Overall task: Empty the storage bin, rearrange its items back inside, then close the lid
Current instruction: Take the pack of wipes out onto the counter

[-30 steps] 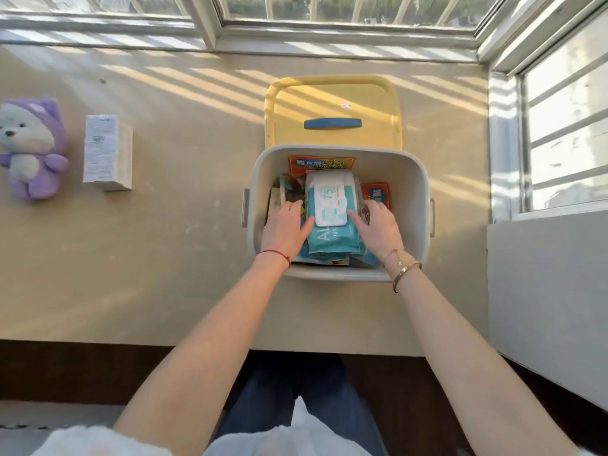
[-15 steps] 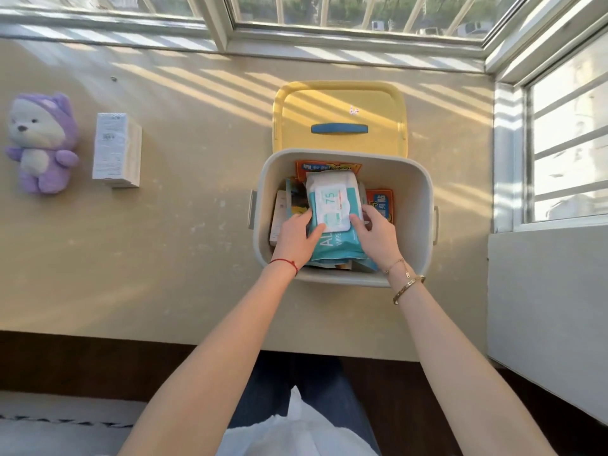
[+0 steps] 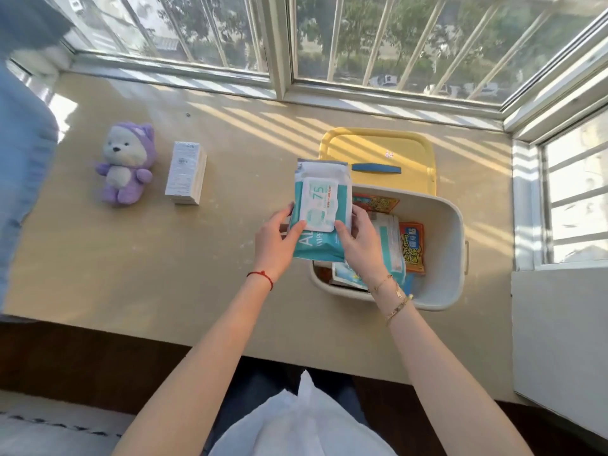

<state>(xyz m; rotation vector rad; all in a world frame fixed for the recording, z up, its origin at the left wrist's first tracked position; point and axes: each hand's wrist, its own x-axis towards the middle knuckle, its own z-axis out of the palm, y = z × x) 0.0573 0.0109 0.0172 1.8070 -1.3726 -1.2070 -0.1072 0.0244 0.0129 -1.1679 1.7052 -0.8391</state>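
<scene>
Now both hands pinch the wipes pack (image 3: 320, 212) at frame centre, above the storage bin's (image 3: 450, 258) left rim: left hand (image 3: 274, 240) and right hand (image 3: 358, 245) each keep a thumb on its face. Best carry it level leftward and lay it flat on bare tabletop (image 3: 158, 258).

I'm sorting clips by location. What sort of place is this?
Probably a home's enclosed balcony or bay-window nook: barred corner windows look down on trees and parked cars, a broad beige ledge runs beneath them, and a purple plush bear sits on it near a grey plastic storage bin.
</scene>
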